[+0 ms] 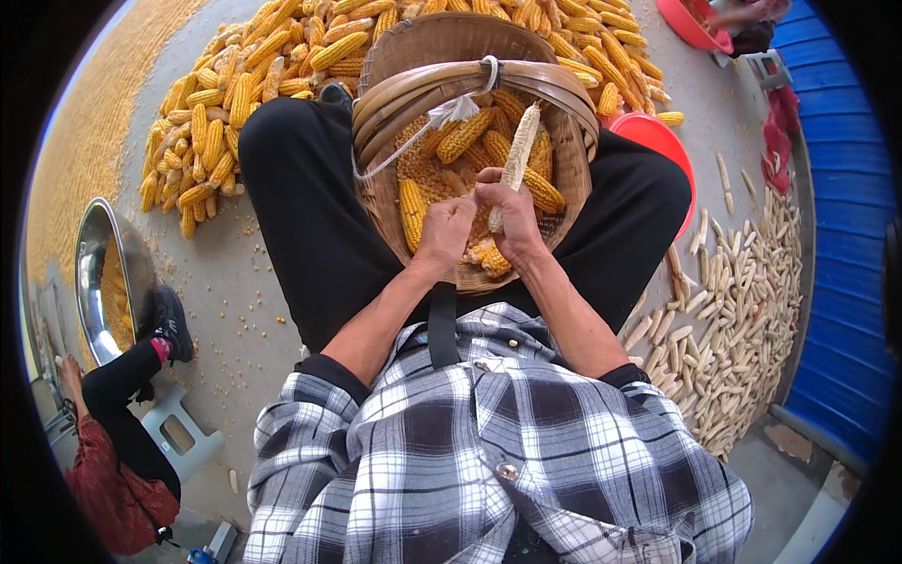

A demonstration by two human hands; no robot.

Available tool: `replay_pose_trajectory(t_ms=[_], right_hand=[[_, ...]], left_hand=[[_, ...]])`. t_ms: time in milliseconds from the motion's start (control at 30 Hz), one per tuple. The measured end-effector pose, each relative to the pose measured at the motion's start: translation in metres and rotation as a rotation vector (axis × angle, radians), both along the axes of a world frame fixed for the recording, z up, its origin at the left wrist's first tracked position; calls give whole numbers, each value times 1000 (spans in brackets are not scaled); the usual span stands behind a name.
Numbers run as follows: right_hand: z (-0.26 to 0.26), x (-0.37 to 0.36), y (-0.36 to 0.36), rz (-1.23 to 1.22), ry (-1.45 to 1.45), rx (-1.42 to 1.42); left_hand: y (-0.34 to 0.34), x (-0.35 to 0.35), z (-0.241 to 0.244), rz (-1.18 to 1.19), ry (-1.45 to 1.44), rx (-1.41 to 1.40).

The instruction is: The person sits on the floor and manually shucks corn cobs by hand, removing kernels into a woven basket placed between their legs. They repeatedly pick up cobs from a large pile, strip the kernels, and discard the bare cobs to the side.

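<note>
Between my knees stands a woven bamboo basket (574,169) with a thick arched handle and a white cord tied on it. My right hand (518,215) grips the lower part of a bare, pale corn cob (521,151), which points up and away. Close against it is my left hand (449,224), its fingers curled and meeting the right fingers; whether they hold anything is hidden. Under both hands the basket holds loose kernels (423,163) and several yellow ears of corn (465,136). One ear (411,211) leans at the left wall.
A heap of corn ears (232,106) lies beyond the basket. Stripped cobs (740,317) cover the floor at right, near a red basin (659,144). At left are a metal basin (137,254), a seated person (120,472) and a plastic stool (194,440). Another person sits top right.
</note>
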State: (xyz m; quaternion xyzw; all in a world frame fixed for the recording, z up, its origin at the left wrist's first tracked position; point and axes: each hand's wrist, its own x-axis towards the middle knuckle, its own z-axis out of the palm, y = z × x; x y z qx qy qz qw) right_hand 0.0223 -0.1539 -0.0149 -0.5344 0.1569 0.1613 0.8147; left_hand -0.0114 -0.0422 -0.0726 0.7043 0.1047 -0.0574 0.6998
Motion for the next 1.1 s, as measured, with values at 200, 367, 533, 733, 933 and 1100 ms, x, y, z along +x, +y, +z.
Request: replay_pose_trajectory(t_ms=[200,367,533,733,933,1100], right_hand=[[0,2,1,25,25,124],[-7,6,-8,24,16,127],[-13,0,-6,180,-171,-31],[-13,-6,-3,136,-174,-75],[-20,4,-6,-56,-72,-178],[-21,-1,-12,5,-173,-251]], left_hand=[[10,4,46,94,525,-367],[17,4,52,89,401,-493],[19,-3,40,140,402,-400],[16,1,28,186,468,-421],[18,8,55,-80,274,-121],[17,6,29,-242,-36,465]])
